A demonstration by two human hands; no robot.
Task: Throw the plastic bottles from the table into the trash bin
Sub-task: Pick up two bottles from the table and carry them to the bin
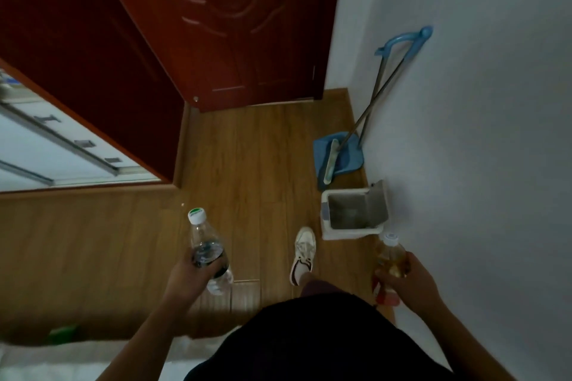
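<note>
My left hand (188,275) grips a clear plastic bottle (204,244) with a dark label and a white-green cap, held upright over the wooden floor. My right hand (411,278) holds a bottle of amber liquid (391,254) with a white cap, close to the white wall. A small white trash bin (353,216) stands on the floor against the wall just ahead of my right hand, its lid flipped up and its grey inside showing.
A blue dustpan (340,153) and a broom (331,161) lean on the wall beyond the bin. A dark red door (235,25) closes the far end. My white shoe (305,254) is beside the bin. Something green (62,334) lies at lower left.
</note>
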